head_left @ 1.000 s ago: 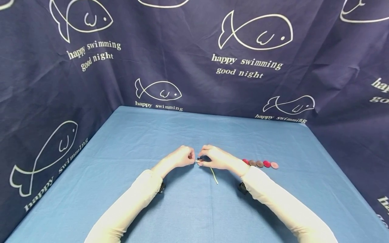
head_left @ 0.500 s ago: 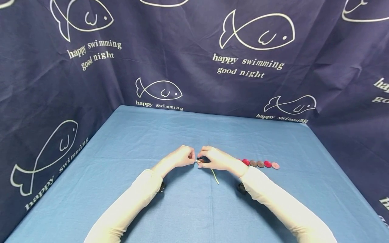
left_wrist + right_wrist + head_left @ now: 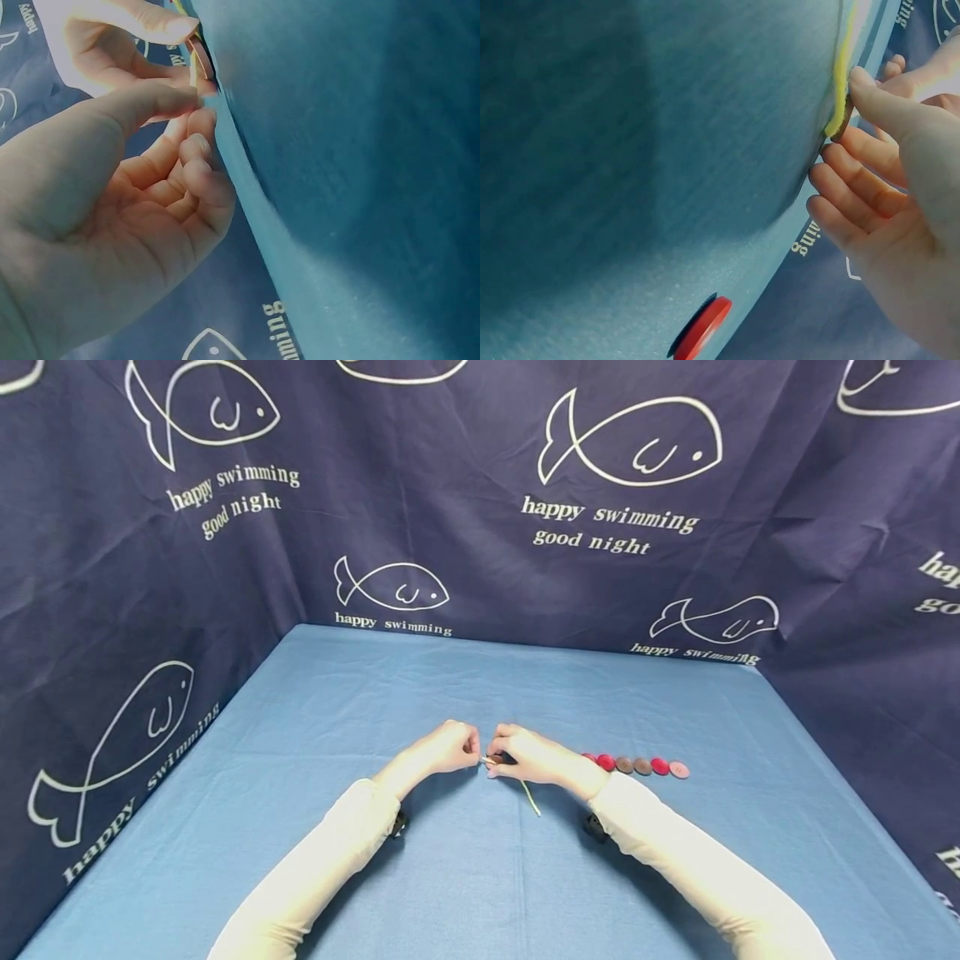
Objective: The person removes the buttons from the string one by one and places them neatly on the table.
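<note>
Over the middle of the blue table, my left hand (image 3: 453, 747) and right hand (image 3: 522, 752) face each other, fingertips close together. Between thumb and fingers the right hand pinches a brown button (image 3: 496, 760), seen nearly edge-on in the left wrist view (image 3: 201, 58). A yellow cord (image 3: 840, 71) runs against the button's face; its long tail (image 3: 531, 797) hangs toward the table below the right hand. The left thumb and forefinger pinch a short piece of the cord (image 3: 193, 71) on the button's other side. Fingertips hide where cord and button meet.
To the right, a row of several buttons lies on the blue cloth (image 3: 420, 877): red (image 3: 605, 762), brown (image 3: 642, 767) and pink (image 3: 678, 769). Part of the row is behind the right forearm. Dark fish-print curtains (image 3: 480, 527) stand around the back and sides.
The right hand and wrist have shifted slightly, and a reddish button at the row's left end now shows beside the forearm. The brown button shows more between the fingers. The left hand stays put.
</note>
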Available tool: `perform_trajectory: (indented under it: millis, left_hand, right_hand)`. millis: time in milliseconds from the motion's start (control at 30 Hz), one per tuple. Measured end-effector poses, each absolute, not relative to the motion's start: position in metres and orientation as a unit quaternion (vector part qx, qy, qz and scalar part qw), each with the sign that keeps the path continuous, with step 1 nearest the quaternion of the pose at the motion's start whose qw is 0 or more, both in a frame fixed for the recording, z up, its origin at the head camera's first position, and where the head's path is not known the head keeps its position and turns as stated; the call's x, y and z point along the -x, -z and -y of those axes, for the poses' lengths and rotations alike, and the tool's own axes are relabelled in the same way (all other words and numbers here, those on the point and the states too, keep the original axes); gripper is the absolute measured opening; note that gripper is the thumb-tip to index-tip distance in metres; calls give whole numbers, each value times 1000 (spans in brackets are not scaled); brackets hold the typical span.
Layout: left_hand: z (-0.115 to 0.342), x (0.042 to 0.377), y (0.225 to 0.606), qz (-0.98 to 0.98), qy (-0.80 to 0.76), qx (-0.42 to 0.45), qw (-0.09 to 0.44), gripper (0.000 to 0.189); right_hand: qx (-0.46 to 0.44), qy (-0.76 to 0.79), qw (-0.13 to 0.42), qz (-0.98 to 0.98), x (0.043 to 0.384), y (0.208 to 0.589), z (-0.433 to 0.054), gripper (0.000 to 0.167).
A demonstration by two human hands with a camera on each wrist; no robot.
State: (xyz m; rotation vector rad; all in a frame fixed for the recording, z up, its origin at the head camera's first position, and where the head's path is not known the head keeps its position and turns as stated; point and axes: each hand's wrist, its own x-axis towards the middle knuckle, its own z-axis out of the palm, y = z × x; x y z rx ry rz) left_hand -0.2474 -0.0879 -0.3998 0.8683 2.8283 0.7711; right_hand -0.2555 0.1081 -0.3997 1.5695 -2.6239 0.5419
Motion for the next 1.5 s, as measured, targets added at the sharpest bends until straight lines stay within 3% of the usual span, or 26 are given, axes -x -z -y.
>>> perform_trajectory:
  millis: [800,1100,1500]
  left_hand:
    - [106,245,400,-923,-260,-281,32,6]
    - [107,246,402,-924,-254,-285,21,7]
    - [107,245,404,-923,-250,-291,12,9]
  right_hand:
    - [-528,-191,69,824,254,400,-106,5]
    - [-536,-195,94,816,254,397,-105,9]
    - [-527,-204,85,821,254,395,-107,11]
